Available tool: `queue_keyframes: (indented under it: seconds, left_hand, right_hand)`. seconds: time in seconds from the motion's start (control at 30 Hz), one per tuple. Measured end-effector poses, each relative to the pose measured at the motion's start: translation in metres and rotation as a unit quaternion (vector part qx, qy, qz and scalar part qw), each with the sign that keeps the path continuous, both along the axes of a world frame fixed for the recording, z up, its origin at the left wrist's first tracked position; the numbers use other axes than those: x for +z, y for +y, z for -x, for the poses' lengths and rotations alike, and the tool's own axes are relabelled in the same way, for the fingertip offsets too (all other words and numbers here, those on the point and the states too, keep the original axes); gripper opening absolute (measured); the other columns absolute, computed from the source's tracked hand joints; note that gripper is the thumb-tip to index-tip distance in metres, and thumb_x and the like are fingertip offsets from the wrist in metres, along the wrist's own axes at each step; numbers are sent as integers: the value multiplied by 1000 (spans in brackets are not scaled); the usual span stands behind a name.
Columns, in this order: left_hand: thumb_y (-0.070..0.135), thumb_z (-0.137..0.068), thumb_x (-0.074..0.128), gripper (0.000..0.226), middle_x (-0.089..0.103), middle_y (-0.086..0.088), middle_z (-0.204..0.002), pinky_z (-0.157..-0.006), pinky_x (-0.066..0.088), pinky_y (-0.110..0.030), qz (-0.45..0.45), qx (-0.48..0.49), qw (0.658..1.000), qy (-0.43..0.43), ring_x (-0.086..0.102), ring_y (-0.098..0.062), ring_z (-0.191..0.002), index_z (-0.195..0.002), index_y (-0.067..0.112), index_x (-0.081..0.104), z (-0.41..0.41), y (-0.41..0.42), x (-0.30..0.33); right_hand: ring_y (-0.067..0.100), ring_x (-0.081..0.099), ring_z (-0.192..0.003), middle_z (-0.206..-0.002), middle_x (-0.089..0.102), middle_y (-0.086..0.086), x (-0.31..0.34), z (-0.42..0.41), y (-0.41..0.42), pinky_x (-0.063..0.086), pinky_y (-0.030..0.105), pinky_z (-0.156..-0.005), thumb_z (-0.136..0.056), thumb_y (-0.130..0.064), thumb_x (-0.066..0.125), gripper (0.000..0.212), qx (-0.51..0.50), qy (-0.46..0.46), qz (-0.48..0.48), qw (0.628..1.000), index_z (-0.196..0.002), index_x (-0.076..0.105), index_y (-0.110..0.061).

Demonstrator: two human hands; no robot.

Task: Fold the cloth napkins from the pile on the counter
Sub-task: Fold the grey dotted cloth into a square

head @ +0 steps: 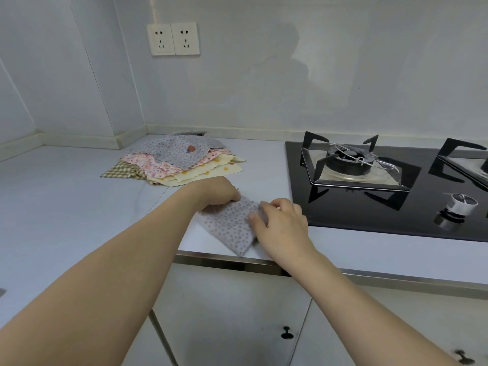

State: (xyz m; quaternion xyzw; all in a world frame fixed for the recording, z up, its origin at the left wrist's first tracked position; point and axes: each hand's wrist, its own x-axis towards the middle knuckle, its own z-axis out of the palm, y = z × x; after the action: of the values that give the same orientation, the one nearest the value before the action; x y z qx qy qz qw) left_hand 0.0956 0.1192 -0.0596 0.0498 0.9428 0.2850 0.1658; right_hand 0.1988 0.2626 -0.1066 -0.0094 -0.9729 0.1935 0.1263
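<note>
Napkin in work: a grey dotted napkin lies folded on the pale counter, just below the middle of the frame, its lower corner reaching the counter's front edge.
Left hand: the left hand sits on the napkin's upper left corner, fingers curled down onto the cloth and gripping it there.
Right hand: the right hand covers the napkin's right side, thumb on top of the cloth and fingers curled round its edge, holding it.
Pile: the pile of napkins rests on the counter above and left of the hands, apart from the folded one; a grey dotted cloth lies on top, with pink floral, cream yellow-spotted and green checked cloths showing underneath.
Hob: a black gas hob fills the right of the frame, just beside the right hand, with a burner and a knob.
Wall: two sockets in the upper left.
Below: cabinet doors with dark knobs along the bottom.
</note>
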Motion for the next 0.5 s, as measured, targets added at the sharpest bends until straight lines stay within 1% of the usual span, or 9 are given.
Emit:
queue_keyframes:
  seconds: [0.07,0.13,0.2,0.27,0.3,0.37,0.4,0.43,0.5]
  left_hand:
    - [37,-97,53,23,57,-8,-94,-65,35,-32,-52,10,999,-6,51,-22,-78,-91,14,54,-4,-5,3]
    - [40,-97,52,25,56,-7,-91,-63,33,-31,-72,15,997,2,49,-21,-75,-92,15,52,-8,-11,3]
    - [39,-97,53,24,53,-6,-87,-62,31,-30,-98,19,995,7,45,-19,-71,-91,16,51,-10,-18,2]
    - [32,-96,56,17,53,-9,-91,-65,34,-31,-169,25,985,-5,45,-19,-74,-94,15,53,-10,-23,3]
    - [28,-96,58,14,56,-8,-97,-69,39,-31,-215,31,976,-18,50,-20,-80,-99,15,56,-11,-26,5]
    - [23,-95,60,18,63,-3,-113,-87,46,-32,-289,41,955,-45,59,-21,-100,-112,17,59,-15,-30,6]
    - [23,-95,61,23,65,-3,-116,-94,47,-33,-310,42,948,-56,61,-21,-107,-116,16,60,-16,-32,4]
    - [23,-95,61,26,68,-4,-116,-99,47,-36,-321,41,944,-67,63,-22,-109,-118,13,62,-17,-33,2]
    - [27,-94,61,31,71,-7,-114,-102,47,-42,-334,40,937,-94,65,-25,-110,-118,7,64,-23,-34,-2]
  right_hand:
    - [27,33,-120,-130,44,4,0,2,-2,27,39,-98,-97,-54,35,52,-53,4,-67,996,-126,55,-15]
    - [28,34,-117,-127,46,6,1,5,-1,27,40,-96,-94,-57,37,55,-74,-23,-108,991,-122,57,-14]
    - [30,37,-117,-125,48,7,8,10,3,29,40,-95,-89,-58,46,52,-68,-57,-80,993,-120,56,-17]
    - [29,42,-116,-122,50,3,18,14,6,30,40,-90,-83,-54,55,46,-56,-97,-26,993,-115,56,-21]
    - [26,46,-113,-117,53,0,22,14,6,30,40,-88,-82,-49,58,39,-51,-108,0,993,-110,55,-23]
    - [18,52,-96,-99,58,-8,21,17,5,31,39,-88,-81,-35,63,21,-43,-100,89,990,-97,53,-26]
    - [16,52,-89,-92,59,-9,20,17,5,35,39,-90,-79,-28,66,18,-39,-98,171,980,-91,53,-27]
    - [17,54,-89,-92,61,-7,19,18,5,41,42,-92,-77,-23,68,19,-31,-91,268,959,-88,54,-26]
    - [22,63,-94,-102,67,2,22,17,5,52,43,-84,-79,-13,70,22,-11,-73,455,887,-94,59,-24]
